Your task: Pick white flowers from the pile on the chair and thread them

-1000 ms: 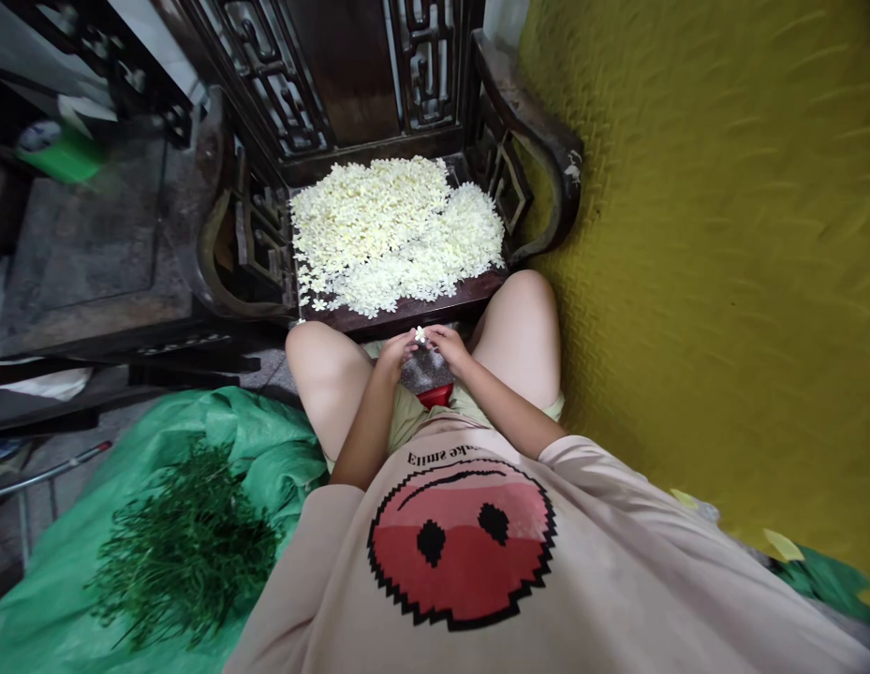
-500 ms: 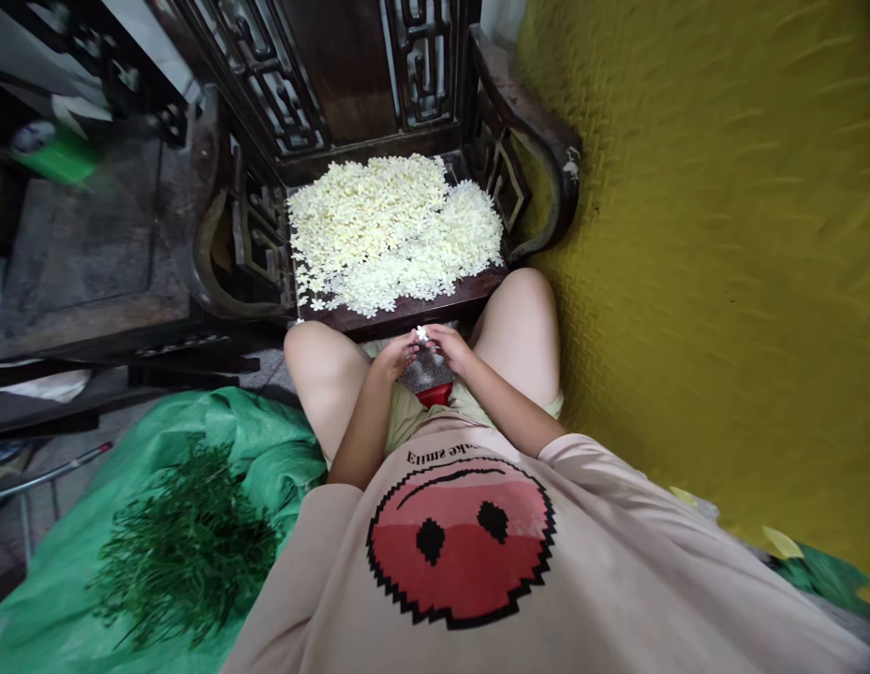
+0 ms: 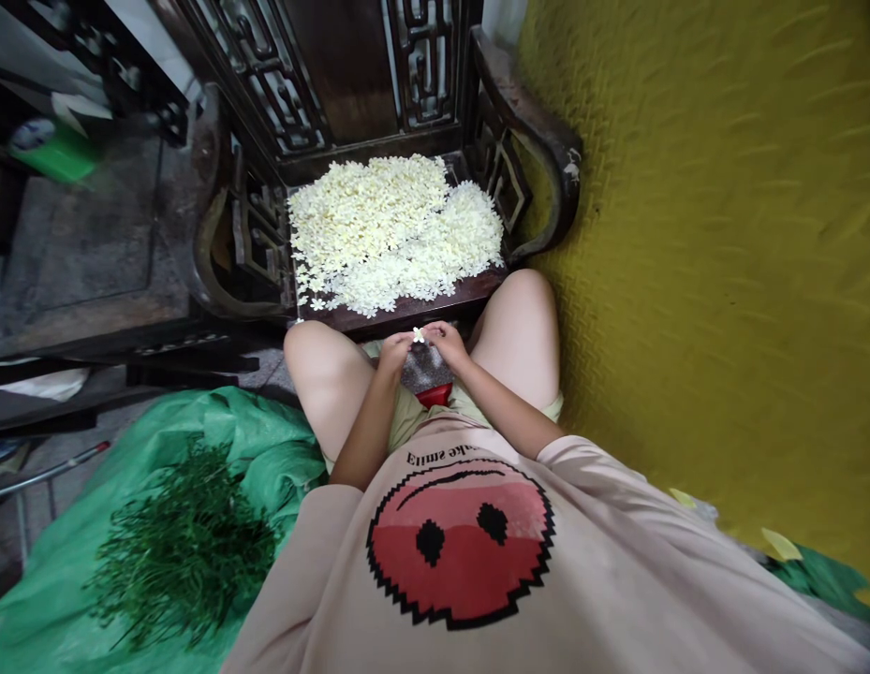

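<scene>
Fingertips of the left hand (image 3: 396, 354) and right hand (image 3: 447, 344) pinch together on one small white flower (image 3: 419, 334), held over the lap, just near of the chair (image 3: 406, 314). Step in hand: apparently plucking or trimming the bloom. Next move likely requires a steady grip and a short pull. Flower's axis and facing are too small to tell. The flower pile (image 3: 396, 229) lies farther on the seat; green stems (image 3: 185, 552) lie near left.

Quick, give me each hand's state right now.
Left hand: fingers pinched on the small white flower.
Right hand: fingers pinched on the same flower.
</scene>
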Tool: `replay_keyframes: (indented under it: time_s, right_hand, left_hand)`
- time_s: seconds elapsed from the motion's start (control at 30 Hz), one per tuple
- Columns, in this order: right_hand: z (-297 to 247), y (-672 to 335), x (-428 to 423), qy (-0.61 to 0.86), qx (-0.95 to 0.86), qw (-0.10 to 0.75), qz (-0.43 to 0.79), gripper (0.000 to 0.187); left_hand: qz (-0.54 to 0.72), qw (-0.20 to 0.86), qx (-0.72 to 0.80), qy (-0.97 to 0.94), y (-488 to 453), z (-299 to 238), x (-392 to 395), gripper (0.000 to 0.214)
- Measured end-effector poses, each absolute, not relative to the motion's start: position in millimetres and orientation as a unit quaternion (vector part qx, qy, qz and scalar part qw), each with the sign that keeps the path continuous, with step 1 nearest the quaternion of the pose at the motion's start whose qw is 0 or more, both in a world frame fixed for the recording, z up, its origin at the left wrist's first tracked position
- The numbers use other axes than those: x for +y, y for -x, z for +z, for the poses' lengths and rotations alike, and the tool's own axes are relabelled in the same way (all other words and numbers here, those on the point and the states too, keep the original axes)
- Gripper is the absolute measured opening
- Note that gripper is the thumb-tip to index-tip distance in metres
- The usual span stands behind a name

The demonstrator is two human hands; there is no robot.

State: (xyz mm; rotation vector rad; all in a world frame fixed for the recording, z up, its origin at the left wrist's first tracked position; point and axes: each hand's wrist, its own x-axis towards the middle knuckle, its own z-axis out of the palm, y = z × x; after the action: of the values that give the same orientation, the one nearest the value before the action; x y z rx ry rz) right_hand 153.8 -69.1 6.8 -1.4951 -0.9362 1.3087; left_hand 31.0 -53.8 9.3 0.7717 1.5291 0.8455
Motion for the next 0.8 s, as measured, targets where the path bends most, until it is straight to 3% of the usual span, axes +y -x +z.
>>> replay_keyframes:
  time_s: [0.17,0.47,0.8]
  right_hand:
    - [11.8,-153.7,-71.2,0.592,-0.537,0.443,0.407,0.019]
    - [6.6,-156.0,-67.4,0.570,-0.466,0.474,0.483,0.025]
    - [4.4,-155.1,-65.7,0.559,-0.399,0.492,0.535,0.028]
  left_hand:
    - [0.421,0.492,0.662,-0.377,-30.4,11.0,-56.2,0.010]
    - [0.364,0.646,0.596,-0.308,-27.7,12.5,-53.4,0.036]
    - [0.377,0.652,0.577,-0.317,-28.0,17.5,-54.8,0.039]
